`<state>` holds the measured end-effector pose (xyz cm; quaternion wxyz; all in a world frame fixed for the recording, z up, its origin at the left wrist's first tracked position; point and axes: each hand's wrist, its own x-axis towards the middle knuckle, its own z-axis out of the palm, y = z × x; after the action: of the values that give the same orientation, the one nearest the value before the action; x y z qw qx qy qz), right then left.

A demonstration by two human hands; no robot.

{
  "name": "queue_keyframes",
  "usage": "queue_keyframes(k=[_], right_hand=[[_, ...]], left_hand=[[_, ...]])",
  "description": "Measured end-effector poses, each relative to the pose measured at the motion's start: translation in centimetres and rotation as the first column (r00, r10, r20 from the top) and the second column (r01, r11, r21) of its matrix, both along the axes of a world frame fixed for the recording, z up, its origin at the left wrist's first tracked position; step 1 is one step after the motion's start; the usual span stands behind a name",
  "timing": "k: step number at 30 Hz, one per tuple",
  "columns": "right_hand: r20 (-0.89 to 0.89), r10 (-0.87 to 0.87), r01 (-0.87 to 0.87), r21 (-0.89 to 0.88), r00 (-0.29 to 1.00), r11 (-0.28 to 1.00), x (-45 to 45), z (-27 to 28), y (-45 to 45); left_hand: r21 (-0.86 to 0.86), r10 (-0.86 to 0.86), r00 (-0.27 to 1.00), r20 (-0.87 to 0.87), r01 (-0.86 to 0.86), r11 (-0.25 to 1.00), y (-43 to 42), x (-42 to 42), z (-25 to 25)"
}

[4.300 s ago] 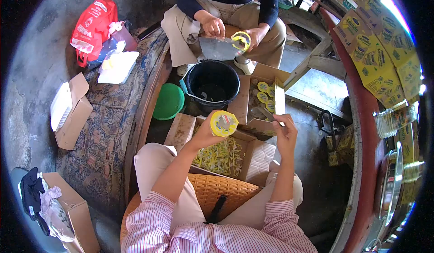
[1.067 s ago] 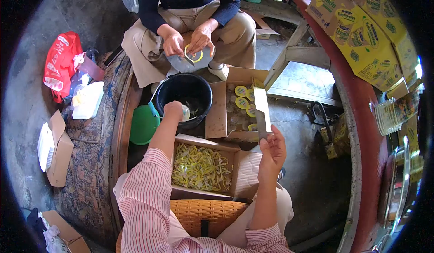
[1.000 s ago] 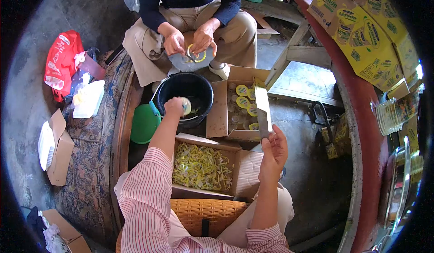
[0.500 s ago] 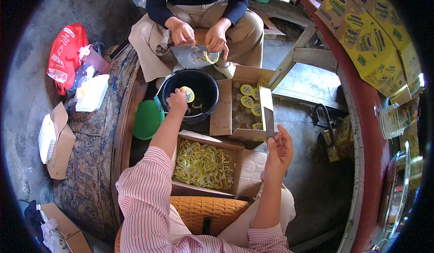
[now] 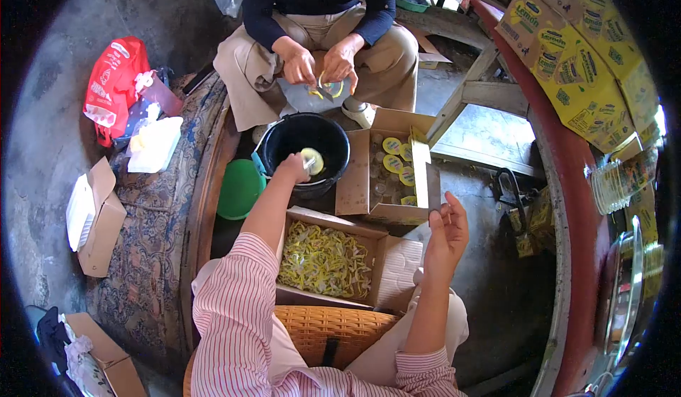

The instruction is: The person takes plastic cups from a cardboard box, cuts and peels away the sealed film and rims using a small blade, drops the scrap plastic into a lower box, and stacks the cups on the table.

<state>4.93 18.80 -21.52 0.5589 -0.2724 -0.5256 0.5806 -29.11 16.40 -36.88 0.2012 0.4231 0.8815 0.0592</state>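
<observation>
My left hand (image 5: 294, 169) is closed around a small clear plastic cup with a yellow-rimmed lid (image 5: 312, 161), tilted over the near rim of a black bucket (image 5: 339, 163). The bucket's inside is dark. My right hand (image 5: 448, 237) is raised at the right, thumb and fingers pinching the lower end of a thin, flat grey blade (image 5: 433, 188) that points upward. Just beyond the blade stands a cardboard box (image 5: 353, 184) of cups with yellow lids (image 5: 392, 164). Below my left forearm, an open box (image 5: 379, 255) holds a heap of yellow and clear plastic strips (image 5: 326, 262).
Opposite me sits a person whose hands (image 5: 319, 64) hold a yellow-edged plastic piece. A green basin (image 5: 240, 190) lies left of the bucket. A patterned bench (image 5: 152, 220) runs along the left; printed lemon cartons (image 5: 585, 64) and a wooden frame (image 5: 494, 96) stand at the right.
My left hand has turned the cup and moved it slightly down and right, at the bucket's near side. My right hand stays raised with the blade. The whole view has shifted a little.
</observation>
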Motion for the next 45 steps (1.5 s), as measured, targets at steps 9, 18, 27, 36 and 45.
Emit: queue_keyframes(k=[9, 18, 27, 36, 45], right_hand=[[-0.512, 0.111, -0.258, -0.226, 0.852, 0.939, -0.4, 1.5, -1.4], [-0.275, 0.173, -0.194, -0.05, 0.946, 0.98, -1.1, 2.9, -5.8], [0.358, -0.065, -0.158, 0.56, 0.932, 0.813, -1.1, 4.3, -7.8], [0.405, -0.334, -0.184, 0.825, 0.851, 0.534, -0.3, 4.1, -6.5], [0.342, -0.264, -0.049, 0.688, 0.902, 0.724, -0.9, 2.8, -7.0]], left_hand=[[0.611, -0.159, 0.718, 0.678, -0.429, 0.665, -6.2, 6.1, 7.6], [0.785, -0.444, 0.677, 0.587, -0.341, 0.517, -15.8, 16.3, 17.0], [0.839, -0.51, 0.666, 0.544, -0.427, 0.337, -18.0, 19.0, 11.5], [0.956, -0.352, 0.919, 0.177, -0.075, 0.284, -16.5, 19.6, 12.8], [0.938, -0.343, 0.889, 0.303, -0.215, 0.272, -16.2, 20.3, 12.2]])
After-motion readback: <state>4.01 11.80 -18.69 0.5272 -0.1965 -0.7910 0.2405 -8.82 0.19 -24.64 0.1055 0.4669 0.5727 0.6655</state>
